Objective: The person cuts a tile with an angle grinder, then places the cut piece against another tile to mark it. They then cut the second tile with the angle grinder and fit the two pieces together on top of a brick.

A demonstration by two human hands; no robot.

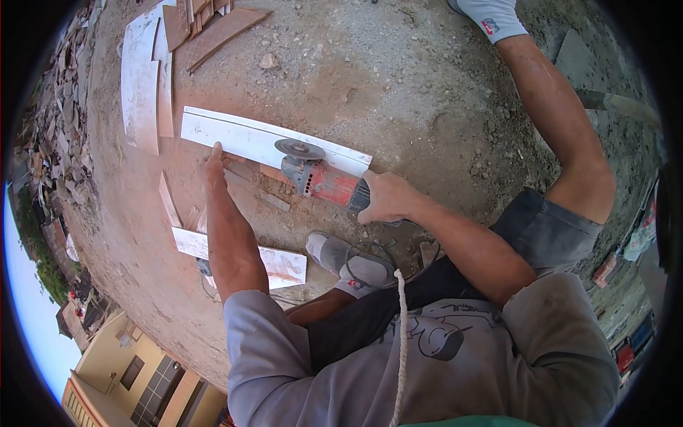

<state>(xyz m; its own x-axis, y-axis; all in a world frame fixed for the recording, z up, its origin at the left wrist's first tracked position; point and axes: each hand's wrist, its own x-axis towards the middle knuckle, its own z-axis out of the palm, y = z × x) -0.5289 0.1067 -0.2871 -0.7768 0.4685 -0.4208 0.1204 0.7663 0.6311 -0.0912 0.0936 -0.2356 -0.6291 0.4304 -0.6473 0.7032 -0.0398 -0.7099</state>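
Note:
A long white tile strip (242,139) lies slanted over the dusty ground, with a dark cut line running lengthwise near its far edge. My left hand (213,167) grips the strip's near edge toward its left end, one fingertip showing on the white face. In my right hand (388,196) is the rear body of a red and grey angle grinder (333,185). The grinder's round disc (299,149) overlaps the strip right of its middle, close to the line. Reddish pieces (274,173) lie just below the strip, partly hidden by it and the grinder.
White tile pieces (139,92) and a stack of brown offcuts (203,28) lie at upper left. Another white tile (284,267) rests beyond my left forearm. A cord loops by my shoe (329,252). Rubble (64,114) lines the left side.

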